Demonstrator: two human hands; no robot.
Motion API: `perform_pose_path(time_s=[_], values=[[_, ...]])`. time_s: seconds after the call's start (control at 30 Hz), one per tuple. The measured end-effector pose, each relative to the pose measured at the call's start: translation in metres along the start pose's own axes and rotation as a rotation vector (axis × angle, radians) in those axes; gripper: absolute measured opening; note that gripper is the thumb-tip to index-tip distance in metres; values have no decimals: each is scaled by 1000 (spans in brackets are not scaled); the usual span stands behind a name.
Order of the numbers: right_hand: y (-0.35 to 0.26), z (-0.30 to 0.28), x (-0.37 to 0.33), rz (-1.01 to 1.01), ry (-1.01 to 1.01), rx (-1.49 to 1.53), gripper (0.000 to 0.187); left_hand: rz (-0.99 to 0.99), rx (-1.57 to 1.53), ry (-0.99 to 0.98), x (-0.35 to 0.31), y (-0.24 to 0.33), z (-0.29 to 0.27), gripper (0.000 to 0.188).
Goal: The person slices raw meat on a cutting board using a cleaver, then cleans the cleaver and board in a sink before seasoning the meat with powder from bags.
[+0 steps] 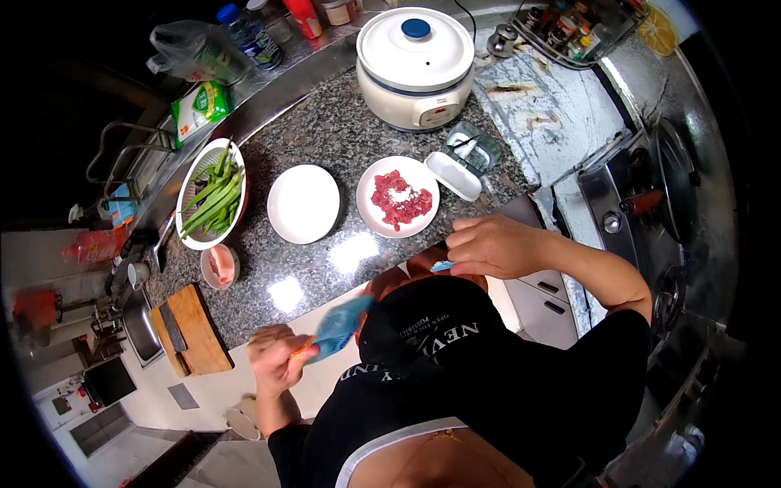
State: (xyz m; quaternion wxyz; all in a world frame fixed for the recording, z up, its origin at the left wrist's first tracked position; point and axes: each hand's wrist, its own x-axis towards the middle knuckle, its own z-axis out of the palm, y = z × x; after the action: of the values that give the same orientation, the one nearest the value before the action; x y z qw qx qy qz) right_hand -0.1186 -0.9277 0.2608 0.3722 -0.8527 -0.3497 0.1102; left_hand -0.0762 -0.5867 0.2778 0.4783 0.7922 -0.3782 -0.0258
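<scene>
My left hand (278,358) is closed on a blue see-through plastic piece (338,325) with an orange edge; it looks like a thin bag or glove, and I cannot tell which. It hangs in front of the counter, beside my black shirt. Between the fingertips of my right hand (495,247) is pinched a small light-blue scrap (442,266). Beyond that hand, sliced raw meat (400,202) with white powder on top lies on a white plate (368,215). An opened white seasoning box lid (453,175) rests beside the plate, by its clear container (478,149).
Left on the counter are a white plate (303,203), a basket (189,237) of long green peppers (215,199), a small bowl (205,276) with pink meat, and a cutting board (207,342) bearing a cleaver (172,328). An electric pot (415,73) stands behind; a stove (614,211) is right.
</scene>
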Motion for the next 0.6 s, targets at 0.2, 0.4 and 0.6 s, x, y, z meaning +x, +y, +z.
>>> perform_pose_path(time_s=[0.2,0.4,0.6], values=[[-7,6,15,335,149,584,12,18,108,106,20,-5,-7,28],[-36,-46,77,56,316,197,14,14,276,0,76,2,-8,24],[-31,-53,94,-13,291,-268,18,-34,79,-45,121,-4,26,18]])
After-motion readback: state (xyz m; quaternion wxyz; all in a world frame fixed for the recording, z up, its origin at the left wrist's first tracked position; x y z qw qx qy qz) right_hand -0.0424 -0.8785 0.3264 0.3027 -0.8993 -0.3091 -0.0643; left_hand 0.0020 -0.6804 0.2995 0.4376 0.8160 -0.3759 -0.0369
